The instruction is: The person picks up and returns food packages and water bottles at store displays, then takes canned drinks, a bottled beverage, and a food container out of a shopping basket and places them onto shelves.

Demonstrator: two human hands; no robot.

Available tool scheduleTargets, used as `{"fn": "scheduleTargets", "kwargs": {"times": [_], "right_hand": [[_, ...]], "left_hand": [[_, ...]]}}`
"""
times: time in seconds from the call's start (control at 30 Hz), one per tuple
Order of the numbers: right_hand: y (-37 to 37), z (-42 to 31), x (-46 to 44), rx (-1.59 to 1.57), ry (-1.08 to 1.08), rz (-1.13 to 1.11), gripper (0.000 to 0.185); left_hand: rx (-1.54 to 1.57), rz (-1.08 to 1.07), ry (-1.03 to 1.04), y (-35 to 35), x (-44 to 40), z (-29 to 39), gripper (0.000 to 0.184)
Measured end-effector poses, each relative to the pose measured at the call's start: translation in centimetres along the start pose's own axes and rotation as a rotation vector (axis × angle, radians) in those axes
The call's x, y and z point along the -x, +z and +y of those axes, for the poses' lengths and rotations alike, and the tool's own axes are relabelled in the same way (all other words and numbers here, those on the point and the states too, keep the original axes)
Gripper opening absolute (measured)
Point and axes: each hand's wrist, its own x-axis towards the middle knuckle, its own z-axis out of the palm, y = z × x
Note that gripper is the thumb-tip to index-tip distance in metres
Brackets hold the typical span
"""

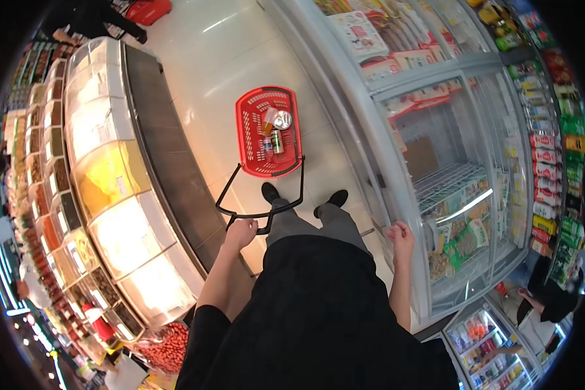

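A red shopping basket (242, 133) with a long black handle is in front of my feet, over the pale floor. Inside it lie a round silver-topped container (283, 119), a small green-labelled bottle (277, 142) and other small items. My left hand (243, 233) is closed around the end of the black handle (224, 211). Beside the freezer's edge on the right, my right hand (401, 235) has its fingers curled loosely and partly apart, and nothing shows in it.
A glass-topped freezer (383, 175) with packaged food runs along the right. Bulk food bins (110, 175) line the left. One person (88, 19) is at the upper left, another (545, 292) at the lower right. Tiled floor (208, 65) stretches ahead between them.
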Motion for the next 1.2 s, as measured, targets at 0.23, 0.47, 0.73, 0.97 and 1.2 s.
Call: {"fn": "scheduleTargets", "kwargs": {"times": [0.23,0.47,0.73,0.97,1.2], "right_hand": [[13.1,-3.4,2.8,0.14,-0.019,-0.078,0.027],[23.3,-3.7,4.1,0.228,0.03,-0.306,0.027],[33.4,-4.1,-5.0,0.512,-0.044,-0.57,0.029],[48.7,3.2,-17.8,0.878,-0.4,-0.784,0.025],[61.2,15.8,-27.8,1.032,-0.408,-0.802,0.041]], "left_hand": [[-0.058,0.158,0.171,-3.1,0.6,-8.0,0.03],[-0.009,0.064,0.204,-7.2,1.4,-11.7,0.029],[-0.057,-0.059,0.319,-9.3,1.3,-14.8,0.029],[-0.065,-0.152,0.137,-4.9,0.7,-16.5,0.013],[-0.004,-0.277,0.071,-1.1,0.7,-18.3,0.011]]}}
